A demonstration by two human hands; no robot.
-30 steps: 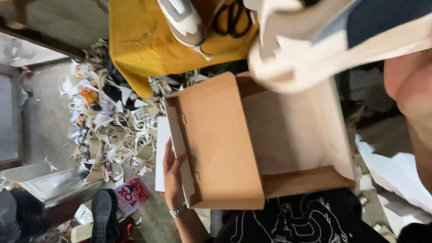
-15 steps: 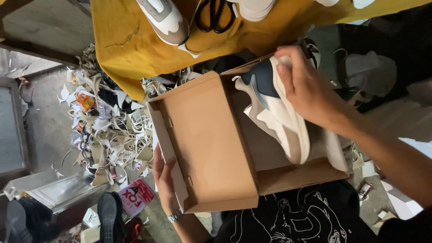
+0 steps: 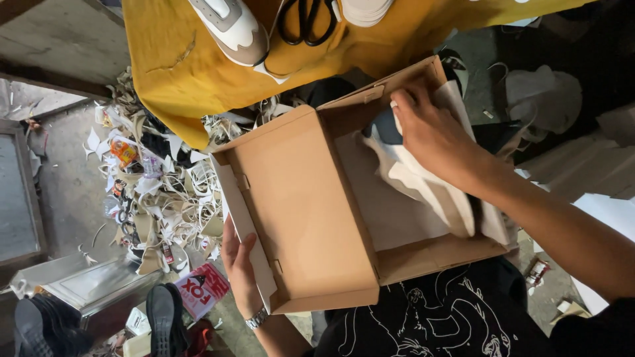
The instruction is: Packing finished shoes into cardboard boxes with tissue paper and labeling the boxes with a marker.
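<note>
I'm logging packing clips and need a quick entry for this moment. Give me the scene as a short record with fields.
setting: yellow cloth table above a floor pile of scraps
box: open cardboard shoebox, lid flap hinged open
left hand: holds the lid flap's outer edge
right hand: presses on a white and dark shoe inside the box
on table: another shoe, black scissors

— We are getting soft, even daylight here; it is falling brightest on the yellow cloth (image 3: pixel 198 73) and the open cardboard box (image 3: pixel 311 211).

— We are seeing no glare. The right hand (image 3: pixel 433 135) is casting a faint shadow, the right edge is sinking into darkness, and everything is staying fairly sharp.
</note>
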